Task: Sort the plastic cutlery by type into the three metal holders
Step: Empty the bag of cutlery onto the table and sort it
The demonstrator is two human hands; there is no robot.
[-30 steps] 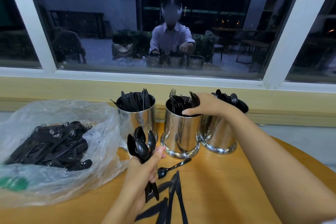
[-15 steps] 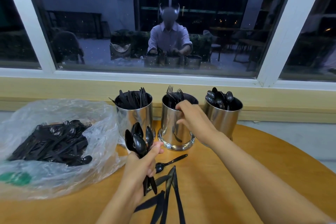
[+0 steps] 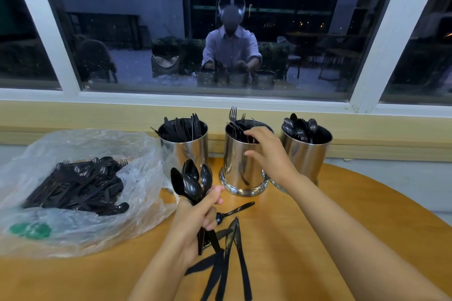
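Drawn back from the fork holder [image 3: 235,161] at twelve o'clock, my right hand [image 3: 271,156] hangs released; my left hand [image 3: 193,225] clenches spoons [image 3: 191,184] at seven.

- The holders [image 3: 238,161] are polished metal, smooth and mirror-bright.
- The spoons [image 3: 192,184] in my left hand [image 3: 195,222] are black plastic, glossy, with highlights on the bowls.
- The knives [image 3: 230,259] are the same shiny black plastic.
- The bag [image 3: 137,154] is thin clear plastic, wrinkled, with a faint sheen.
- The table [image 3: 293,239] is smooth wood with a soft satin finish.
- The window frame [image 3: 381,39] looks white-painted and matt; the glass [image 3: 146,32] is glossy.
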